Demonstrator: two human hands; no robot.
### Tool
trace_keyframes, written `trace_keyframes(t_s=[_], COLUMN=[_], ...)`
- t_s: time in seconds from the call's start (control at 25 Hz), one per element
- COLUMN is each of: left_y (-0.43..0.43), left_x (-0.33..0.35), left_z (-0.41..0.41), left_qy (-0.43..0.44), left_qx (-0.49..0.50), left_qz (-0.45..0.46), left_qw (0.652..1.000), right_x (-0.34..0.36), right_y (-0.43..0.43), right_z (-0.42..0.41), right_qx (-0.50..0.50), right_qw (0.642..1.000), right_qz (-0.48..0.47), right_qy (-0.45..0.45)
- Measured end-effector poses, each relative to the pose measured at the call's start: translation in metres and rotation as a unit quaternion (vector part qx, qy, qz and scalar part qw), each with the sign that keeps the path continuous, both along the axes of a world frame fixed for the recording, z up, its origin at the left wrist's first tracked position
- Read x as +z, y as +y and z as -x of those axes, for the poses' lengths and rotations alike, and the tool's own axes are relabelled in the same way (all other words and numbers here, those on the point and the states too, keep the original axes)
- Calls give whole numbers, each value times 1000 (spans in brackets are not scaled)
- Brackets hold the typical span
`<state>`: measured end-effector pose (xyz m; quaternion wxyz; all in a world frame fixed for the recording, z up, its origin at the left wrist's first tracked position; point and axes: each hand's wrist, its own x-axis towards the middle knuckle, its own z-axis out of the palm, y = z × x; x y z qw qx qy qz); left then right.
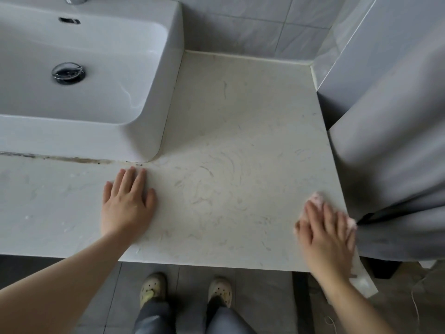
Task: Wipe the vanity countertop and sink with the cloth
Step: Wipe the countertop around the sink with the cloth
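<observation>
My right hand (325, 233): fingers spread flat, pressing the pink cloth (317, 200) onto the table (228, 131) near its right edge. My left hand (127, 201): flat, empty, beside the sink (84, 68).

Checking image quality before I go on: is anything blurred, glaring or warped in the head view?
Head view: right hand and the pink cloth under it are motion-blurred; left hand is sharp. The countertop is evenly lit, with soft sheen on the sink. Wide-angle bending curves the edges.
</observation>
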<state>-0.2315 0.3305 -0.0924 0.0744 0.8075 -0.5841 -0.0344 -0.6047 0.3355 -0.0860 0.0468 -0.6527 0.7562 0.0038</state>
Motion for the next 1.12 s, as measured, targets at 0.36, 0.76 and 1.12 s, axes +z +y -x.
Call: trace_keyframes(t_s=[0.36, 0.76, 1.12], left_y=[9, 48, 46], left_x=[1, 1, -3], left_z=[-50, -157, -157], left_qy=[-57, -55, -51], left_qx=[-193, -178, -167], left_qz=[-30, -44, -24], left_qw=[979, 981, 984], right_x=[1, -1, -3], right_y=[48, 37, -33], right_z=[-198, -272, -294], right_qx=[272, 195, 22], right_qw=[961, 980, 998], right_qz=[5, 18, 35], right_qy=[-39, -46, -45])
